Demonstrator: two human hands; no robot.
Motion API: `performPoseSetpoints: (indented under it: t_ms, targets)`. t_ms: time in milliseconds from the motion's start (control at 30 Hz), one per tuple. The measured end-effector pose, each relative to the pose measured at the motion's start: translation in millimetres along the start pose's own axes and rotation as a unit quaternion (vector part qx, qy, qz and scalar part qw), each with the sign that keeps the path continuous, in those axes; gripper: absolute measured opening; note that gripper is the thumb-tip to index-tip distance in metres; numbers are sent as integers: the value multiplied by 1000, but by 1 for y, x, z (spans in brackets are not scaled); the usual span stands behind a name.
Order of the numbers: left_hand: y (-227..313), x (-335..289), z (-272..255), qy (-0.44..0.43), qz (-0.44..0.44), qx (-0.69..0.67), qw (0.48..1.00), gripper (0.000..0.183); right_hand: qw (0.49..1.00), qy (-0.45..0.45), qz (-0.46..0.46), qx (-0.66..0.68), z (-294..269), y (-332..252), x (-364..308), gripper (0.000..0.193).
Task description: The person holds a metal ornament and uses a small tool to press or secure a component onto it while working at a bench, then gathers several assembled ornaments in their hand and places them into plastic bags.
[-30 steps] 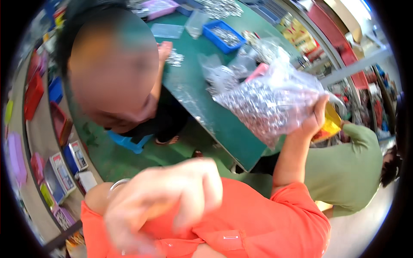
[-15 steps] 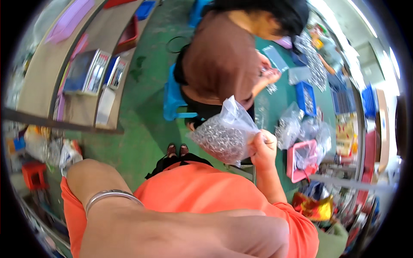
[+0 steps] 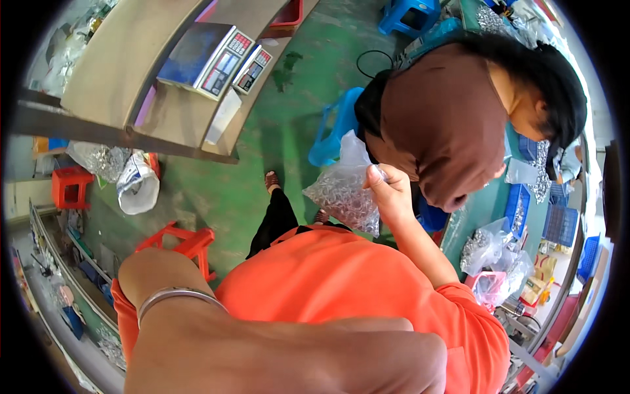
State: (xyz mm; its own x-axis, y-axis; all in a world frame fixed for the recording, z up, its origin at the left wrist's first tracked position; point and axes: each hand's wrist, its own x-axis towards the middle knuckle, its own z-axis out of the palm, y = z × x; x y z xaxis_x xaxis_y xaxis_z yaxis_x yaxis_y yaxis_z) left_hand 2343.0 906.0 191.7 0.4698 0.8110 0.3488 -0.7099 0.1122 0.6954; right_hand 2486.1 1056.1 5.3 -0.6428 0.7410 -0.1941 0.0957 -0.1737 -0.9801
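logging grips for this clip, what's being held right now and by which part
The right hand holds a clear plastic bag of small silvery metal parts, pinched at its upper edge so it hangs down. The left hand is out of view; only its forearm with a bangle shows.

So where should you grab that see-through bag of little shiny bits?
Probably by the gathered neck at the top of the clear bag, from above or the side, much as the right hand pinches its upper edge now. The shiny pieces sag heavy in the bottom, so a top grip lets it hang closed.
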Motion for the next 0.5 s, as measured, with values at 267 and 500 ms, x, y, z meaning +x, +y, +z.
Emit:
performPoseSetpoints:
  t_ms: [267,500]
  targets:
    - [86,4,-91,-58,-89,16,994,17,998,52,-15,-8,46,0,91,33]
    - [166,59,-160,57,18,115,992,18,986,122,-86,75,72,-42,192,30]
